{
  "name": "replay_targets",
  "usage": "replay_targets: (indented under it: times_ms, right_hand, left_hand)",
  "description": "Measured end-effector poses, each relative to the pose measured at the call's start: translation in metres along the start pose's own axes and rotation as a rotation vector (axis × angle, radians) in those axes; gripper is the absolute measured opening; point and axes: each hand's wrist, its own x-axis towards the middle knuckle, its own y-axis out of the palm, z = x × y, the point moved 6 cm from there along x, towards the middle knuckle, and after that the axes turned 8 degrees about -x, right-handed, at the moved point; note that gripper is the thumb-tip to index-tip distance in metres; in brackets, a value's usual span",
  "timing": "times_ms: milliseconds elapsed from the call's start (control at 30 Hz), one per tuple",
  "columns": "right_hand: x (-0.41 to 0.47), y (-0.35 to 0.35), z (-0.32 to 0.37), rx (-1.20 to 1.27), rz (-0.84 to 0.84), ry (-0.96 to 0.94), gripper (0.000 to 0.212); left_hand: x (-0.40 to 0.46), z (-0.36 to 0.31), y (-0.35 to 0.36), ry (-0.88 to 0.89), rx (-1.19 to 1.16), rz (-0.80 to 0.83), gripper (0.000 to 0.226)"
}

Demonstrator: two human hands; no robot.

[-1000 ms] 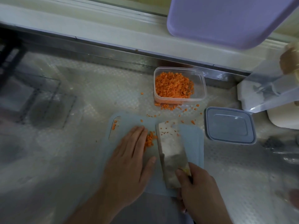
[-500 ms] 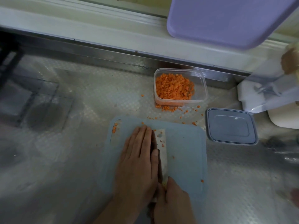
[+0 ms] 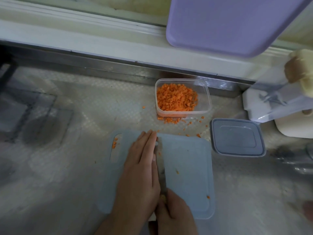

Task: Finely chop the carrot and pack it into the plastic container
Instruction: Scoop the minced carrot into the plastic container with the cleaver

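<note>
— What's the right hand (image 3: 174,212) doing?

— It's curled round the handle of the knife (image 3: 160,167), low on the near edge of the cutting board (image 3: 189,167). The blade stands almost on edge, running away from the person toward the far side of the board.

— And the left hand (image 3: 140,168)?

— Flat, fingers straight and together, lying right against the left face of the blade. It grips nothing; it just presses alongside the steel. Whatever carrot is under that palm I can't see.

— Where's the rest of the carrot, then?

— Most of the chopped carrot (image 3: 176,99) is heaped in the plastic container (image 3: 205,95), which sits on the counter beyond the board, up against the steel ledge. A scatter of spilled carrot bits (image 3: 171,120) lies on the counter just in front of the container, with more strays between it and the board. A few pieces sit by the handle slot (image 3: 115,145) at the board's left end, and a single bit near the right near corner.

— Lid on?

— No, the grey lid (image 3: 237,138) lies flat on the counter just right of the board, apart from the container. Above, a purple board (image 3: 233,22) leans over the window sill, and a white holder (image 3: 274,106) stands at the far right.
</note>
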Motion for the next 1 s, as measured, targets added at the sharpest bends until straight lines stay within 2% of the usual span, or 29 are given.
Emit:
replay_targets:
  times_ms: [67,133,267,367,467,600,700,867,1000]
  right_hand:
    - [-0.002,-0.022,0.009,0.138,-0.049,-0.001,0.057]
    - [0.000,-0.049,0.022,0.242,-0.045,-0.046,0.018]
    - [0.013,-0.118,0.059,0.343,-0.126,-0.173,0.026]
    - [0.036,-0.146,0.074,0.455,-0.149,-0.153,0.025]
    - [0.060,-0.157,0.071,0.519,-0.130,-0.119,0.022]
    - [0.069,-0.165,0.053,0.488,-0.127,-0.111,0.021]
    - [0.068,-0.169,0.045,0.442,-0.140,-0.148,0.023]
    - [0.066,-0.171,0.039,0.360,-0.125,-0.182,0.027]
    - [0.066,-0.171,0.037,0.302,-0.146,-0.184,0.028]
  left_hand:
    - [0.021,-0.022,0.001,0.038,-0.001,0.004,0.052]
    - [0.050,-0.047,0.005,0.100,-0.005,0.006,0.053]
    - [0.126,-0.091,0.021,0.211,-0.067,0.022,0.045]
    - [0.176,-0.095,0.037,0.225,-0.115,0.076,0.033]
    - [0.202,-0.076,0.047,0.242,-0.032,0.137,0.023]
    - [0.208,-0.060,0.044,0.323,0.123,0.168,0.007]
    - [0.207,-0.062,0.033,0.356,0.216,0.124,0.011]
    - [0.202,-0.053,0.024,0.242,0.195,0.134,0.002]
    - [0.195,-0.058,0.017,0.269,0.165,0.053,0.013]
